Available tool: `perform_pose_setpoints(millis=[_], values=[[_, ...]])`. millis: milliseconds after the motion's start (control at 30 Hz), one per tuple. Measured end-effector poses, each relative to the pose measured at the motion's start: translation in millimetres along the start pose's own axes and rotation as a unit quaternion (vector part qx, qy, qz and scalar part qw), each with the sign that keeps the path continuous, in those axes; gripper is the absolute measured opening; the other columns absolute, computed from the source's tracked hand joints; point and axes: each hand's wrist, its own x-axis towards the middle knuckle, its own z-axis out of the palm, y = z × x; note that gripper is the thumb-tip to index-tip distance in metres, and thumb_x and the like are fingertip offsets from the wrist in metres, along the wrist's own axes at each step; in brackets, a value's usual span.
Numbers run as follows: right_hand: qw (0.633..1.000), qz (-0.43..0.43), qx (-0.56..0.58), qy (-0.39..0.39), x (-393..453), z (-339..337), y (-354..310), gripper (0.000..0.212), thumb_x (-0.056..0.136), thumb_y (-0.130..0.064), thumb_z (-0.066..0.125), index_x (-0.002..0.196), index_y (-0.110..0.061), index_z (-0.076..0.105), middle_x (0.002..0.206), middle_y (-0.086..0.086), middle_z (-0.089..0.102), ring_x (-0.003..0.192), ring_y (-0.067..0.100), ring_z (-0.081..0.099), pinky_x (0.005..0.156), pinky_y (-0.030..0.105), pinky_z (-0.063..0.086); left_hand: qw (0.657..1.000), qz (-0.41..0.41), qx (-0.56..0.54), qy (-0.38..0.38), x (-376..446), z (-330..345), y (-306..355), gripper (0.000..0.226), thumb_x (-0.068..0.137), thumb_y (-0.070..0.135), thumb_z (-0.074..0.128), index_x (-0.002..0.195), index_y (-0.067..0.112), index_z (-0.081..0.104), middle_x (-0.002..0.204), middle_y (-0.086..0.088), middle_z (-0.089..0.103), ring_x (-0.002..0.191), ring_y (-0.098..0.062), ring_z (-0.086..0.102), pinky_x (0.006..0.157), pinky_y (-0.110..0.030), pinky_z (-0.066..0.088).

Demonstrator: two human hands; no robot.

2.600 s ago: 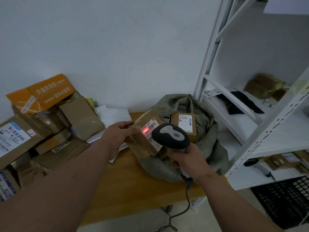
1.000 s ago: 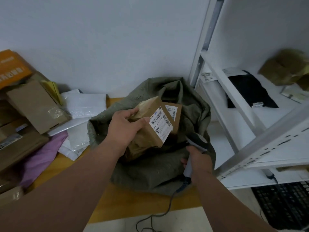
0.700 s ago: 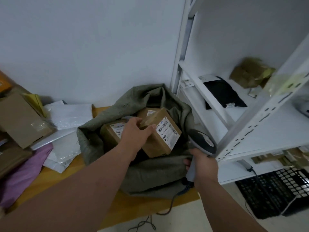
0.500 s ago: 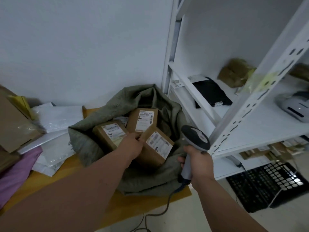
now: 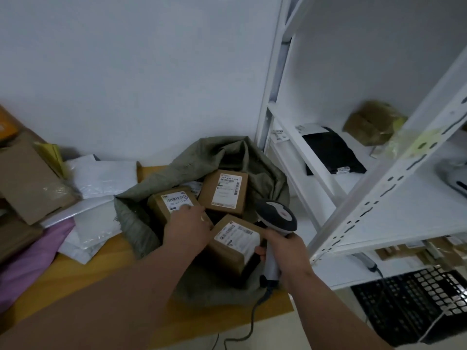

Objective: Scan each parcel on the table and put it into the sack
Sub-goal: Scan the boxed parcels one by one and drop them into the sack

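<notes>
A grey-green sack (image 5: 228, 151) lies open on the wooden table (image 5: 86, 271). Three brown cardboard parcels with white labels sit in its mouth: one at the left (image 5: 171, 202), one at the back (image 5: 225, 193), one at the front (image 5: 236, 245). My left hand (image 5: 187, 232) hovers over the sack between the left and front parcels, fingers loose, fingertips on the left parcel's label, holding nothing. My right hand (image 5: 286, 251) grips the handle of a grey barcode scanner (image 5: 278, 218) just right of the front parcel.
White poly mailers (image 5: 101, 179), a purple mailer (image 5: 32, 258) and brown cardboard parcels (image 5: 30, 183) pile up at the table's left. A white metal shelf unit (image 5: 374, 203) stands close on the right, with a black crate (image 5: 417, 301) on the floor. The scanner cable (image 5: 252, 322) hangs off the table's front edge.
After the scan, my left hand carried the parcel into the sack, set it down at the front and let go. The scanner dropped to the sack's right side.
</notes>
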Motion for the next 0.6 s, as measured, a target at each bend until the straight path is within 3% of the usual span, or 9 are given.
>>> perform_pose_setpoints(millis=[100, 200, 300, 467, 600], values=[[1.000, 0.013, -0.001, -0.016, 8, 9, 2, 0.008, 0.091, -0.017, 0.069, 0.094, -0.018, 0.062, 0.093, 0.007, 0.072, 0.087, 0.025, 0.072, 0.084, 0.041, 0.060, 0.994, -0.029, 0.049, 0.095, 6, -17, -20, 0.045, 0.094, 0.034, 0.052, 0.139, 0.029, 0.046, 0.142, -0.005, 0.042, 0.129, -0.028, 0.037, 0.104, -0.044, 0.033], [0.999, 0.027, 0.006, -0.043, 14, 25, -3, 0.007, 0.092, -0.014, 0.067, 0.090, -0.017, 0.061, 0.089, 0.006, 0.071, 0.082, 0.022, 0.071, 0.071, 0.033, 0.058, 0.989, -0.059, 0.059, 0.125, 13, -28, -41, 0.045, 0.094, 0.035, 0.049, 0.139, 0.035, 0.046, 0.143, -0.006, 0.039, 0.132, -0.031, 0.029, 0.109, -0.047, 0.024], [0.998, 0.028, 0.001, -0.064, 20, 46, -11, 0.006, 0.091, -0.014, 0.067, 0.096, -0.012, 0.062, 0.095, 0.010, 0.069, 0.080, 0.023, 0.071, 0.078, 0.039, 0.059, 0.983, -0.071, 0.077, 0.149, 17, -39, -55, 0.042, 0.095, 0.040, 0.046, 0.136, 0.042, 0.050, 0.151, -0.005, 0.031, 0.139, -0.030, 0.020, 0.112, -0.050, 0.019], [0.995, 0.017, -0.024, -0.095, 32, 82, -27, 0.017, 0.087, -0.029, 0.071, 0.094, -0.015, 0.066, 0.089, 0.011, 0.071, 0.087, 0.031, 0.071, 0.087, 0.054, 0.058, 0.986, -0.061, 0.125, 0.097, 32, -49, -74, 0.039, 0.096, 0.045, 0.043, 0.134, 0.052, 0.047, 0.163, -0.001, 0.005, 0.148, -0.029, 0.000, 0.117, -0.051, 0.006], [0.991, 0.028, -0.032, -0.124, 46, 99, -34, 0.021, 0.087, -0.032, 0.071, 0.095, -0.013, 0.065, 0.095, 0.014, 0.071, 0.086, 0.030, 0.072, 0.079, 0.048, 0.061, 0.982, -0.037, 0.186, 0.022, 53, -51, -82, 0.039, 0.095, 0.049, 0.039, 0.133, 0.057, 0.044, 0.163, 0.002, 0.002, 0.148, -0.028, 0.001, 0.117, -0.057, 0.001]])
